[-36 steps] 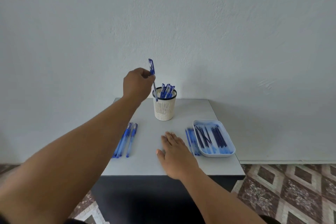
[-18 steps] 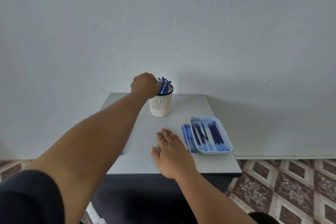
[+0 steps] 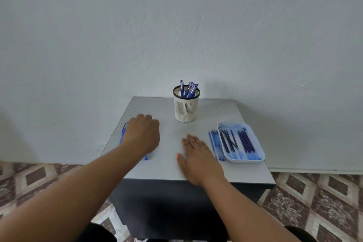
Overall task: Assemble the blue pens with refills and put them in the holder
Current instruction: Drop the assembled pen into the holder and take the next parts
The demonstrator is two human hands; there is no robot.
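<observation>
Left hand [image 3: 141, 135] lies knuckles-up over the loose blue pens [image 3: 123, 132] at the left part of the counter [image 3: 245, 171]; fingers bend downward onto them, but whether any barrel is actually pinched cannot be told, since the palm hides the contact. One pen end shows past the outer side of that hand, and a blue tip [image 3: 146, 158] shows at its near side. Right hand [image 3: 196, 153] rests flat on the counter, fingers straight, holding nothing. Just outside the right hand lies a row of refills [image 3: 214, 144] on the bare surface, touching or nearly touching the white tray [image 3: 255, 160], which holds more refills [image 3: 245, 140], some crossed over one another. Beyond and between both hands stands the mesh holder [image 3: 186, 107], upright, with several capped blue pens [image 3: 188, 89] already leaning inside. Judgement: step in hand is picking the next empty barrel from the left pile. To do it well, separate a single pen rather than dragging the group, since they lie side by side and are round enough to roll toward the counter's left edge, which is near. Lift by mid-barrel so the open end can be turned toward the right hand. Right hand should take one refill from the loose row, not the tangled tray. Align tip-first, seat fully before closing the pen. Keep the reach to the holder gentle; it looks light and may tip.
</observation>
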